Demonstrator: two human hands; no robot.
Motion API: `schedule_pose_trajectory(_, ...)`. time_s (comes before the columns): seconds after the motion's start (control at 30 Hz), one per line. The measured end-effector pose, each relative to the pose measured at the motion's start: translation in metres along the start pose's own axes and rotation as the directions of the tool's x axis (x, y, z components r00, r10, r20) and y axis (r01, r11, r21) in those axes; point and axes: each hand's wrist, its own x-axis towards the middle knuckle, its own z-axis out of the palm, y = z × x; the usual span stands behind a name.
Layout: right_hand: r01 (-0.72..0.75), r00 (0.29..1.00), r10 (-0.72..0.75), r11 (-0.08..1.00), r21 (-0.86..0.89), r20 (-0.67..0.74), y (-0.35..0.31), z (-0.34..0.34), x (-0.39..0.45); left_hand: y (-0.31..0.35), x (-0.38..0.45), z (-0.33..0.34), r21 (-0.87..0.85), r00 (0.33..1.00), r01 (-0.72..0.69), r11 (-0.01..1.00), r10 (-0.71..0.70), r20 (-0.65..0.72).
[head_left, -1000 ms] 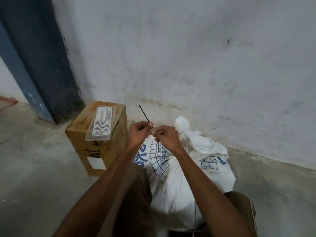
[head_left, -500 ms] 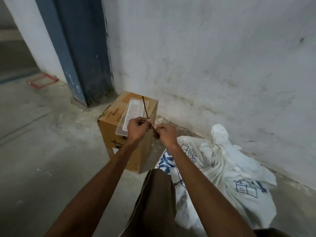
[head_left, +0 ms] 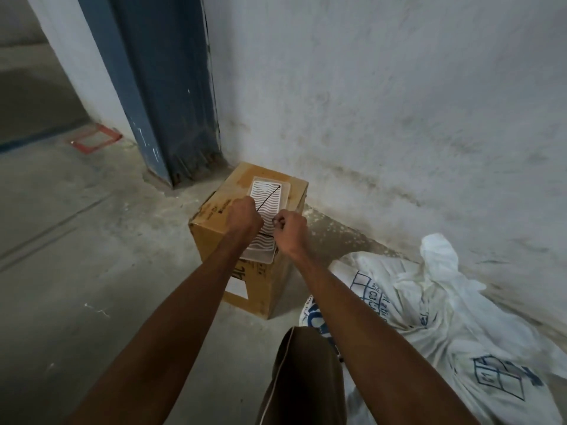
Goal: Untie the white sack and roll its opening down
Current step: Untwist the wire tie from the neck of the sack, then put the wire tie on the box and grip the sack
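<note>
The white sack (head_left: 445, 326) with blue print lies slumped on the floor at the lower right, its gathered top (head_left: 437, 250) loose near the wall. Both my hands are to its left, above a cardboard box. My left hand (head_left: 242, 217) and my right hand (head_left: 288, 230) are closed on a thin black tie (head_left: 270, 196), one end of which sticks up over the box top. The tie is off the sack.
The cardboard box (head_left: 260, 277) stands on the concrete floor against the grey wall, with a clear ribbed plastic tray (head_left: 270, 191) on top. A blue door frame (head_left: 159, 87) rises at the left. My knee (head_left: 303, 372) is in the foreground beside the sack.
My view and both hands have swung left from over the sack to over the box, carrying the black tie. The sack now lies off to the right.
</note>
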Motion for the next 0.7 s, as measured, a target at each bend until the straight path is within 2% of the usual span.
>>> schedule_pose_trajectory(0.17, 0.048, 0.999, -0.047, 0.998, -0.031, 0.020, 0.005, -0.005, -0.001, -0.004, 0.003, 0.002, -0.016, 1.000, -0.001, 1.000, 0.001, -0.003)
schedule_pose_trajectory(0.3, 0.063, 0.998, -0.063, 0.998, 0.007, 0.000, 0.008, -0.013, -0.010, 0.003, -0.017, -0.005, -0.014, 0.994, -0.079, 0.997, 0.078, -0.071)
schedule_pose_trajectory(0.47, 0.062, 0.997, -0.062, 0.998, 0.002, -0.037, 0.026, -0.044, -0.034, 0.028, -0.066, -0.011, -0.199, 0.970, -0.237, 0.951, 0.219, -0.109)
schedule_pose_trajectory(0.7, -0.011, 0.990, 0.010, 1.000, -0.013, -0.141, 0.082, -0.114, -0.107, 0.085, -0.166, 0.017, -0.313, 0.932, -0.339, 0.887, 0.362, 0.015)
